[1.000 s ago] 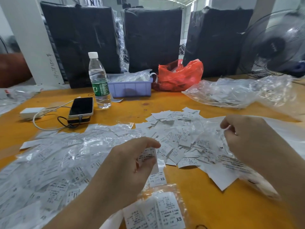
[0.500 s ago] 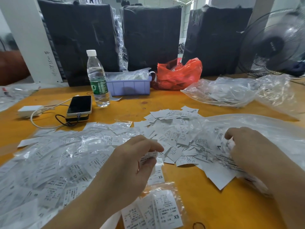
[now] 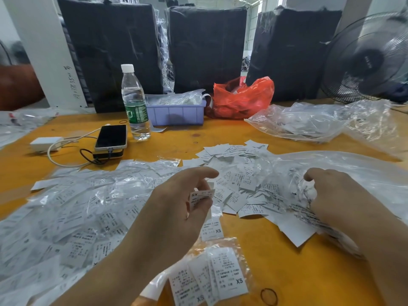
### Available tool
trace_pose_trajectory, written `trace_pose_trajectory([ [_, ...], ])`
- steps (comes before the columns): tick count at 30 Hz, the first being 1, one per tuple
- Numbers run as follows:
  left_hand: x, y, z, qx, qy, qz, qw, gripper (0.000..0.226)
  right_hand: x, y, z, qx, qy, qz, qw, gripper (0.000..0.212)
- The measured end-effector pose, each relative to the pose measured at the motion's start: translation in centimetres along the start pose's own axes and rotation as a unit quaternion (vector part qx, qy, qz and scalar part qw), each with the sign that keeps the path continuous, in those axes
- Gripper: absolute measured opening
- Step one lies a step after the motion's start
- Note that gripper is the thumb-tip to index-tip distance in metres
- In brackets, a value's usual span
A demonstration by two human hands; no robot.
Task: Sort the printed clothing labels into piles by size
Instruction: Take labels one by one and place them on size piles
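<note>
Head view looks down on an orange table strewn with white printed labels. Left hand hangs low at centre, its thumb and curled fingers pinching a small stack of labels whose top one reads XS. Just below that hand, toward six o'clock, a single XS label lies flat on the wood, and nearer still a clear bag of XS labels rests beside a dark rubber band.

Right hand, at about four o'clock from the left hand, is curled with its fingertips dug into crinkled clear plastic and labels at the edge of the loose label heap — whether it pinches a single label I cannot tell, since the fingertips are hidden. That heap spreads from centre toward one o'clock, partly under a large clear bag.

From nine to seven o'clock lies a wide spread of bagged labels, some showing S and XS print.

Farther off, at eleven o'clock, a phone rests on a dark power bank with a cable running to a white charger. A water bottle stands upright just beside a lilac plastic bin filled with bags. A red plastic bag sits at twelve o'clock, another clear bag of labels at two o'clock, and a standing fan behind it — dark wrapped bundles line the back.
</note>
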State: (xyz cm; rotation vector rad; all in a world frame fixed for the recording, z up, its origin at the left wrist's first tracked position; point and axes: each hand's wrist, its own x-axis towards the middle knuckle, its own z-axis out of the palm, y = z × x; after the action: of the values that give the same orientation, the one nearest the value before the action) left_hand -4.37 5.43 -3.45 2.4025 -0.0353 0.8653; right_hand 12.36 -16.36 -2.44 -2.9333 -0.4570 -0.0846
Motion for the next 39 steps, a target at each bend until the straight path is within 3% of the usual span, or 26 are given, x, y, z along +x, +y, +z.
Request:
trace_pose_trajectory([
  [8,0.0,0.0,0.0,0.002,-0.008,0.007,1.000,0.059,-0.2,0.1,-0.3,-0.035,-0.021,-0.018,0.999,0.051],
  [15,0.1,-0.1,0.1,0.009,-0.008,0.016,1.000,0.060,-0.3,0.4,-0.4,0.049,0.016,-0.014,0.999,0.059],
  [18,0.0,-0.1,0.1,0.007,-0.009,0.017,1.000,0.060,-0.2,0.2,-0.4,0.076,0.059,-0.033,0.995,0.061],
  [21,0.1,0.0,0.1,0.011,-0.009,0.021,1.000,0.062,-0.5,-0.3,-0.6,0.116,0.153,-0.112,0.975,0.060],
  [26,0.1,0.0,0.1,0.009,-0.014,0.023,1.000,0.062,-1.1,-1.5,-0.6,0.201,0.238,-0.261,0.914,0.051],
  [29,0.1,0.0,0.1,0.011,-0.013,0.022,1.000,0.057,-1.4,-2.0,-0.4,0.311,0.239,-0.283,0.875,0.049],
  [31,0.2,0.0,0.1,0.011,-0.014,0.019,1.000,0.057,-1.7,-2.5,-0.6,0.462,0.164,-0.257,0.833,0.051],
  [35,0.1,0.2,0.1,-0.003,-0.017,0.006,1.000,0.056,-2.3,-4.2,-0.8,0.709,-0.056,-0.218,0.668,0.039],
  [37,0.1,0.1,0.0,-0.043,-0.009,-0.019,0.999,0.050,-2.6,-5.4,-0.9,0.759,-0.145,-0.207,0.600,0.038],
  [39,0.3,-0.2,-0.2,-0.115,0.000,-0.072,0.991,0.041,-2.8,-6.8,-1.2,0.764,-0.197,-0.214,0.576,0.044],
])
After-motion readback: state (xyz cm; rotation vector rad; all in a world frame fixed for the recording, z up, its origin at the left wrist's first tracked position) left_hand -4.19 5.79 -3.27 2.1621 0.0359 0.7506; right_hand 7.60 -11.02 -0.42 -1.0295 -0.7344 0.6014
